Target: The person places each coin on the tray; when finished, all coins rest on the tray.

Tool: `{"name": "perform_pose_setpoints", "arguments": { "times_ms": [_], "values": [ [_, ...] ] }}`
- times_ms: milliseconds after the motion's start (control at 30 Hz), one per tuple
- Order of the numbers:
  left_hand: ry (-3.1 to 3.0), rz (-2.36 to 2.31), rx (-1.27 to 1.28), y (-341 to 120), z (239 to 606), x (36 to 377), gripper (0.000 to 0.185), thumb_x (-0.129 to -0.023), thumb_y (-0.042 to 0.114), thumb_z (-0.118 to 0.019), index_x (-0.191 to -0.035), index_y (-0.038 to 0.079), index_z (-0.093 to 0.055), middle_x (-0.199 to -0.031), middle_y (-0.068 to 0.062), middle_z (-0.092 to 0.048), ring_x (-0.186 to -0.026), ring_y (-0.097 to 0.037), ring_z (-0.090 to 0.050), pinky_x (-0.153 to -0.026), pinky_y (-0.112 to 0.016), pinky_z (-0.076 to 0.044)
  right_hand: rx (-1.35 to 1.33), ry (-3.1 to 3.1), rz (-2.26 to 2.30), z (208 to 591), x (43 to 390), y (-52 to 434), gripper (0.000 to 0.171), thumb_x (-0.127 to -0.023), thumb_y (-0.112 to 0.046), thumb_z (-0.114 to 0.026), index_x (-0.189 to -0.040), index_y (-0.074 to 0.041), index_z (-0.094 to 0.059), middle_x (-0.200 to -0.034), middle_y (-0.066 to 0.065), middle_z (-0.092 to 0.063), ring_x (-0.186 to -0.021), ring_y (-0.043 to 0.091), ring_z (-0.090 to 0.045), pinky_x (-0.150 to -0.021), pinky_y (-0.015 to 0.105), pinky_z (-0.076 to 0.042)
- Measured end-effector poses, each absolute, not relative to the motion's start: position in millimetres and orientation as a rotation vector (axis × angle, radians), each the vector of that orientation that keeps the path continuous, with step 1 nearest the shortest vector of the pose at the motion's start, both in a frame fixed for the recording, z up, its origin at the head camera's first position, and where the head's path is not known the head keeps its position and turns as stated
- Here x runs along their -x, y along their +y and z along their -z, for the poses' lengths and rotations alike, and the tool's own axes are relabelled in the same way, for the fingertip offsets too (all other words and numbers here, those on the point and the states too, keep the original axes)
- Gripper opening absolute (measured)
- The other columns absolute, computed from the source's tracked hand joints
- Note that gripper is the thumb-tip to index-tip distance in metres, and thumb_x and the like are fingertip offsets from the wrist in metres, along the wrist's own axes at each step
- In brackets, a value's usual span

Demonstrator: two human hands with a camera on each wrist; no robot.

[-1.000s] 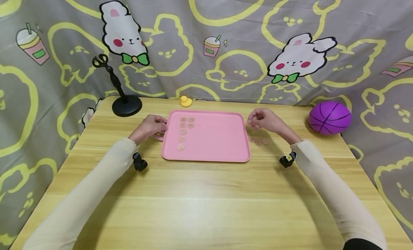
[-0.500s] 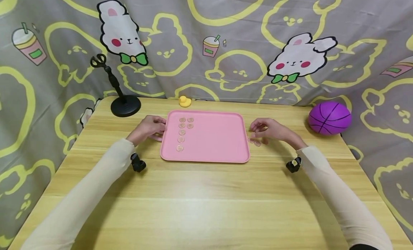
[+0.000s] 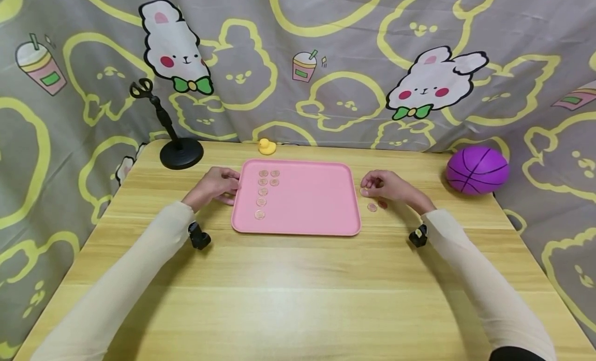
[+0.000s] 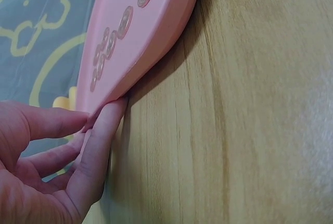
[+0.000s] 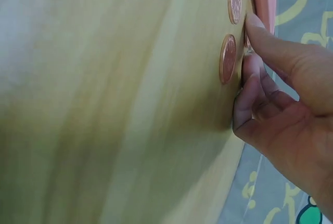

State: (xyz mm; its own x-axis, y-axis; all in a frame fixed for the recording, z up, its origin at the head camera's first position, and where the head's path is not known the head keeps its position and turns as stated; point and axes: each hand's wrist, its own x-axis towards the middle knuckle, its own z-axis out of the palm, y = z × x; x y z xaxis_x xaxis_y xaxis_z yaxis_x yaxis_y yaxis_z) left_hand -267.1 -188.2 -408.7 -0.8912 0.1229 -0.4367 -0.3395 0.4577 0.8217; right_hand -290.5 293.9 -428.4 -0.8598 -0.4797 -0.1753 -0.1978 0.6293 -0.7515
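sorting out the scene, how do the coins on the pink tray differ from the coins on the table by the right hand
The coins on the tray number about seven, in rows near the left edge of the pink tray; the loose coins on the table are two, lying on bare wood. The left hand touches the tray's edge; the right hand fingers touch down beside the loose coins. All look copper-coloured.

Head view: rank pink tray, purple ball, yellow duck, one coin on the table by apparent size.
1. Pink tray, largest by far.
2. Purple ball.
3. Yellow duck.
4. Coin on the table, smallest.
The duck sits farther back than the coin, so its real lead may be larger than it looks.
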Motion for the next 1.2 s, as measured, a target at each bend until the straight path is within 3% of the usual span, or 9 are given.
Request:
{"name": "perform_pose_setpoints", "arguments": {
  "times_ms": [67, 300, 467, 667, 933, 1200],
  "values": [
    [2.275, -1.43, 0.179, -188.0, 408.8, 267.2, 0.044, -0.104, 0.008, -0.056, -0.146, -0.005, -0.051, -0.128, -0.025, -0.063, -0.1, -0.024, -0.069, -0.077, -0.032, -0.067, 0.536, 2.52, 1.074, 427.7, 292.2, 292.8, 0.016, -0.102, -0.011, -0.07, -0.109, 0.003, -0.066, -0.095, 0.019, -0.06, -0.059, 0.02, -0.055, -0.047, 0.03, -0.052],
    [2.279, -1.446, 0.168, -189.3, 408.9, 268.1, 0.044, -0.105, 0.009, -0.057, -0.146, -0.006, -0.051, -0.127, -0.025, -0.063, -0.096, -0.022, -0.069, -0.076, -0.032, -0.067, 0.567, 2.662, 0.943, 425.6, 302.3, 288.7, 0.01, -0.101, -0.008, -0.069, -0.105, 0.0, -0.066, -0.097, 0.015, -0.062, -0.082, 0.022, -0.058, -0.065, 0.024, -0.053],
    [2.298, -1.427, 0.176, -190.7, 407.7, 267.1, 0.044, -0.105, 0.009, -0.057, -0.146, -0.005, -0.051, -0.127, -0.025, -0.062, -0.095, -0.022, -0.068, -0.075, -0.031, -0.067, 0.567, 2.725, 0.894, 423.4, 308.4, 283.6, 0.01, -0.1, -0.008, -0.07, -0.098, -0.001, -0.063, -0.09, 0.013, -0.063, -0.075, 0.02, -0.056, -0.06, 0.022, -0.048],
    [2.289, -1.43, 0.172, -188.3, 406.8, 266.1, 0.044, -0.105, 0.008, -0.056, -0.146, -0.007, -0.05, -0.126, -0.025, -0.062, -0.095, -0.021, -0.068, -0.074, -0.031, -0.067, 0.381, 2.662, 1.106, 411.3, 306.9, 281.1, 0.013, -0.099, -0.006, -0.072, -0.102, 0.006, -0.067, -0.082, 0.017, -0.07, -0.067, 0.017, -0.068, -0.061, 0.027, -0.063],
    [2.318, -1.433, 0.155, -185.6, 405.0, 263.3, 0.043, -0.105, 0.006, -0.055, -0.145, -0.008, -0.051, -0.127, -0.026, -0.061, -0.095, -0.023, -0.068, -0.073, -0.031, -0.067, 0.317, 2.577, 1.288, 397.9, 303.7, 267.3, 0.019, -0.101, -0.005, -0.068, -0.112, 0.011, -0.069, -0.088, 0.019, -0.075, -0.073, 0.019, -0.071, -0.073, 0.031, -0.065],
    [2.35, -1.463, 0.186, -180.4, 404.0, 260.9, 0.046, -0.103, 0.001, -0.058, -0.147, -0.007, -0.05, -0.135, -0.027, -0.057, -0.091, -0.02, -0.068, -0.069, -0.03, -0.067, 0.312, 2.455, 1.282, 395.6, 304.0, 235.5, 0.023, -0.099, -0.012, -0.074, -0.11, 0.008, -0.069, -0.086, 0.014, -0.077, -0.067, 0.015, -0.071, -0.069, 0.033, -0.066]
  ]
}}
